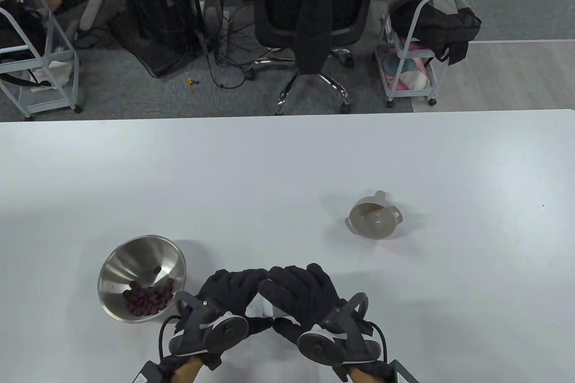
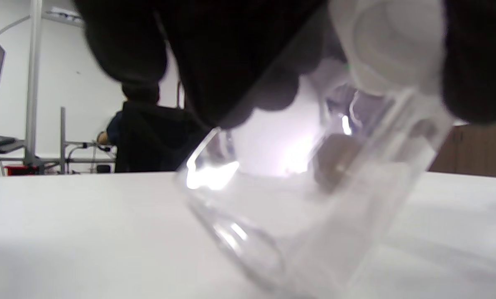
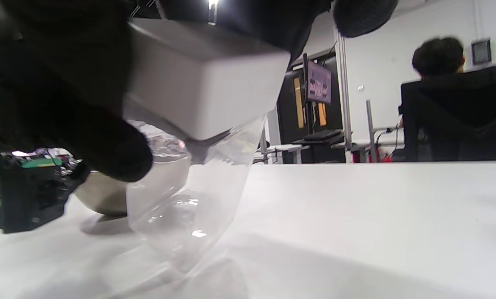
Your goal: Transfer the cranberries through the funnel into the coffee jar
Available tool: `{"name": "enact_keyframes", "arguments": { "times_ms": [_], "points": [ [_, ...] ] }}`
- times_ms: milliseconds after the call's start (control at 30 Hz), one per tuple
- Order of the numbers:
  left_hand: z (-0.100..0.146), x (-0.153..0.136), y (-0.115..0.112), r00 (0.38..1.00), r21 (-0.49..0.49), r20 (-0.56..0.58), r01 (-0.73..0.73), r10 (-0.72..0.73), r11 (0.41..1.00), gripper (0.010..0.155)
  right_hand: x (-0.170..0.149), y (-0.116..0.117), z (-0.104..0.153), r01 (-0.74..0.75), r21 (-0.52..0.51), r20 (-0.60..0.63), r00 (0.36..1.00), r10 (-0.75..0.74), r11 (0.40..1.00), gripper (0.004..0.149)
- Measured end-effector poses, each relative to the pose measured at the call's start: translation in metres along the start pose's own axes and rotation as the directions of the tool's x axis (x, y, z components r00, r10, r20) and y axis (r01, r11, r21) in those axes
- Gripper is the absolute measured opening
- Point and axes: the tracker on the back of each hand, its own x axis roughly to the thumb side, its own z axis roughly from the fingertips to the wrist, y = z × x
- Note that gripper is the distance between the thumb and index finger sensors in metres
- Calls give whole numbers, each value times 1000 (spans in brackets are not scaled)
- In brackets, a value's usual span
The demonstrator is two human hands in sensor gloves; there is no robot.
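Note:
Both gloved hands meet at the table's near edge around a clear jar (image 1: 260, 309) with a white lid. My left hand (image 1: 227, 295) grips the jar's clear body (image 2: 314, 207), which is tilted above the table. My right hand (image 1: 301, 295) grips the white lid (image 3: 202, 91); the clear body (image 3: 185, 207) hangs below it. A steel bowl (image 1: 117, 266) holding dark red cranberries (image 1: 150, 297) stands just left of my left hand. A translucent grey funnel (image 1: 375, 219) lies on its side to the far right of my hands.
The white table (image 1: 287, 167) spreads wide beyond the hands. Past its far edge stand an office chair (image 1: 314, 24) and metal carts (image 1: 411, 64). The steel bowl (image 3: 106, 199) shows behind the jar in the right wrist view.

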Motion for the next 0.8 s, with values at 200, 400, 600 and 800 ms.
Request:
{"name": "enact_keyframes", "arguments": {
  "times_ms": [200, 400, 600, 800],
  "points": [
    [0, 8, 4, 997, 24, 14, 75, -76, 997, 96, -6, -3, 2, -69, -63, -158, 986, 58, 996, 94],
    [0, 12, 5, 987, 31, 14, 159, -160, 987, 97, -10, 2, -1, 51, 27, -211, 977, -44, 998, 93],
    [0, 11, 5, 986, 19, 21, 167, -167, 986, 96, -5, 3, -3, 20, 36, -181, 983, -13, 999, 90],
    [1, 11, 5, 990, 20, 29, 139, -139, 990, 96, 7, -1, -2, -122, -57, -78, 990, 118, 991, 82]
  ]
}}
